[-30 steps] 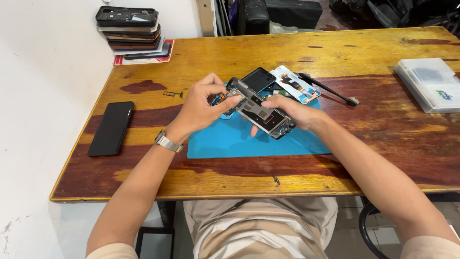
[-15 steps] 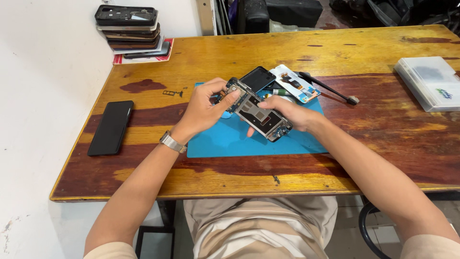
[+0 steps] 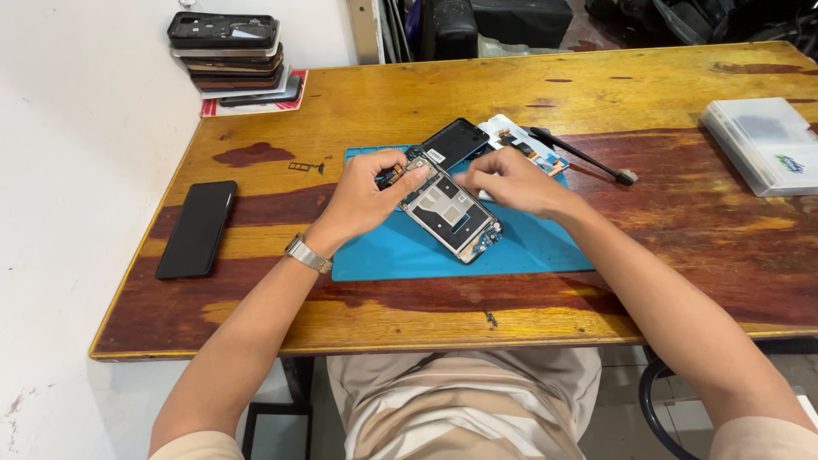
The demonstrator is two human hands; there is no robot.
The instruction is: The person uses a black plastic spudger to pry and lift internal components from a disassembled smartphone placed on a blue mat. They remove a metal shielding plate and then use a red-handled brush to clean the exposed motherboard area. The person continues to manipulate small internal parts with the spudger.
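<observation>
Wooden surface point(image 3: 358, 315) with a blue mat point(image 3: 511, 247) at its middle.
On the mat, left hand point(image 3: 362, 200) pinches the opened phone point(image 3: 452, 213); right hand point(image 3: 511, 181) touches its top, grip unclear. Clear plastic box point(image 3: 758, 145) lies far right of the mat.

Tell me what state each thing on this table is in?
Opened phone: back off, insides showing, held over the blue mat.
Left hand: gripping its top end.
Right hand: fingers closed beside its upper edge.
Black phone: flat, screen dark.
Phone stack: piled.
Plastic box: lid shut.
</observation>
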